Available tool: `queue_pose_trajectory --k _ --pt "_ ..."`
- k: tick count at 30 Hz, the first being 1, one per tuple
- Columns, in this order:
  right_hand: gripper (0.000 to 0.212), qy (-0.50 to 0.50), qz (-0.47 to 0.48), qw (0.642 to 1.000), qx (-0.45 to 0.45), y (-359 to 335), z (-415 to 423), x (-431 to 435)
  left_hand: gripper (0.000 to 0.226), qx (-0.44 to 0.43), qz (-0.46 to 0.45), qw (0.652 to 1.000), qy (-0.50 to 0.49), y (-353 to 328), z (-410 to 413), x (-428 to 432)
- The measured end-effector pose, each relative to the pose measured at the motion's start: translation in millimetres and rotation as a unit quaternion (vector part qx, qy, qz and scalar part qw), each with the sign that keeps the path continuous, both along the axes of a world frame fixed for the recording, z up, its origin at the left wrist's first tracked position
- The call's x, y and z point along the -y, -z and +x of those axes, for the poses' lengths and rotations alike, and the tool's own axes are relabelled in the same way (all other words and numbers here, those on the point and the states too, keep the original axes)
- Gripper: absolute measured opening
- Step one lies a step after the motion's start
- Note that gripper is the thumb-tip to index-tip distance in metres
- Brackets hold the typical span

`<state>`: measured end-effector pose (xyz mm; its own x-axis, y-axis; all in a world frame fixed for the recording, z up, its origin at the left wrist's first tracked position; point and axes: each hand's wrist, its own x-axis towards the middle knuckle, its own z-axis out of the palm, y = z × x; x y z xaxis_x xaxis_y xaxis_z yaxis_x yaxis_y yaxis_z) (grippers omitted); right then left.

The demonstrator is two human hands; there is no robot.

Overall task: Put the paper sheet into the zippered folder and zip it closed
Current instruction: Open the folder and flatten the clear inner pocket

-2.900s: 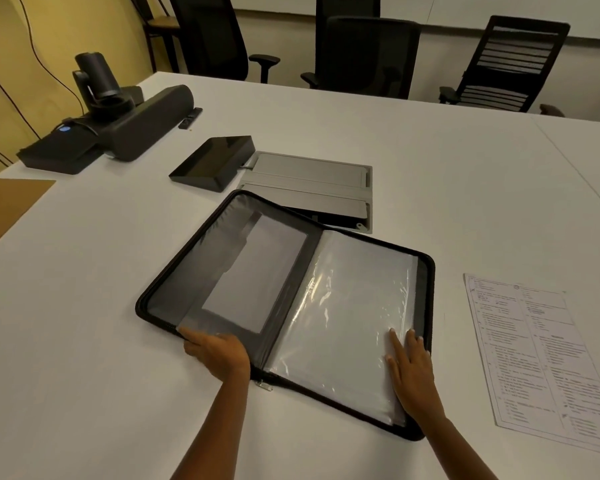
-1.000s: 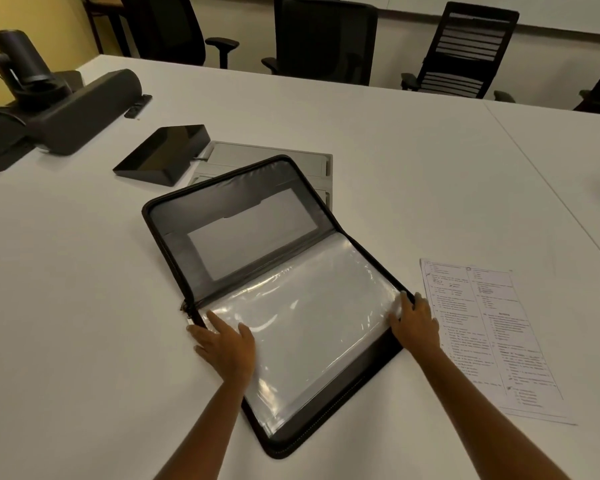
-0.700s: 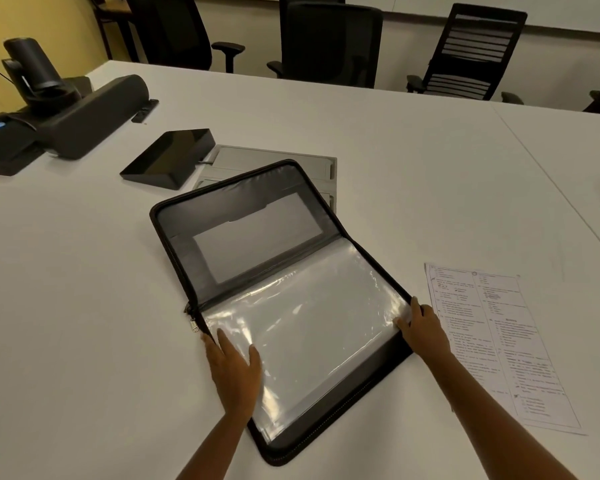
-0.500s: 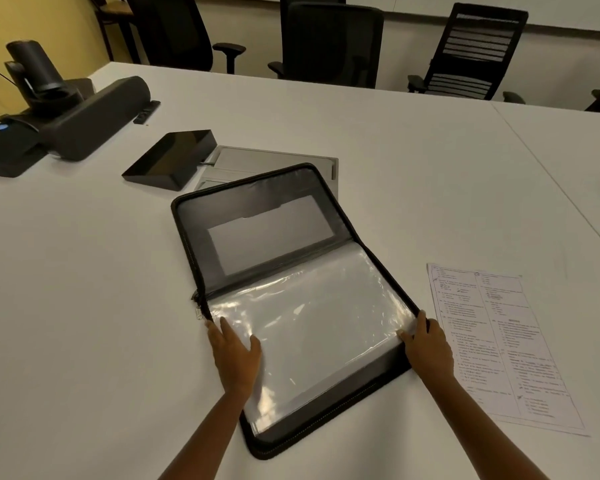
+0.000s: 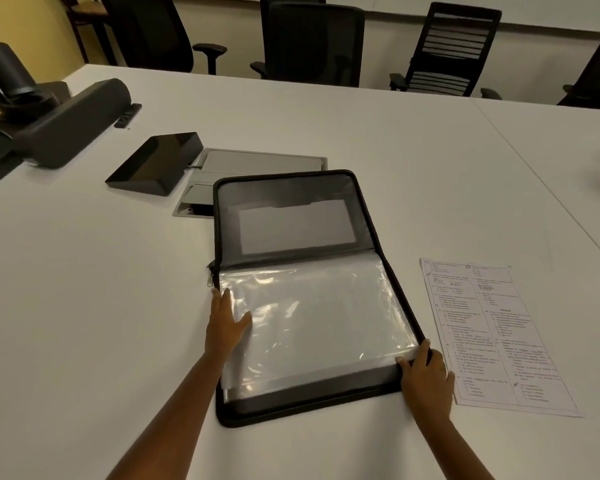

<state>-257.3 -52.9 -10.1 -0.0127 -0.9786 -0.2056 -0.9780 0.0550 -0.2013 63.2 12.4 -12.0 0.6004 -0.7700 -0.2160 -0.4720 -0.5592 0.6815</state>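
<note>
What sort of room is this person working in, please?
Probably an office meeting room: a large white table, black office chairs along its far side, and a conference camera with a speaker bar.

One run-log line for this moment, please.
zippered folder: open flat | paper sheet: outside, on table | left hand: flat on plastic sleeve | right hand: grips folder edge

printed text on the paper sheet (image 5: pixel 492 336), too small to read
</note>
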Motion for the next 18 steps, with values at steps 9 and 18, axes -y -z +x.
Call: queue_pose_trajectory --k 9,18 --pt "0.07 0.023 0.044 0.997 0.063 -8.6 3.7 -18.6 0.063 0.09 0.013 0.996 0.011 4.8 -7.6 -15.8" --pt "0.064 -0.054 0.035 0.99 0.127 -18.7 36.8 27.7 0.064 0.095 0.021 0.995 -0.034 9.3 -33.7 -40.8"
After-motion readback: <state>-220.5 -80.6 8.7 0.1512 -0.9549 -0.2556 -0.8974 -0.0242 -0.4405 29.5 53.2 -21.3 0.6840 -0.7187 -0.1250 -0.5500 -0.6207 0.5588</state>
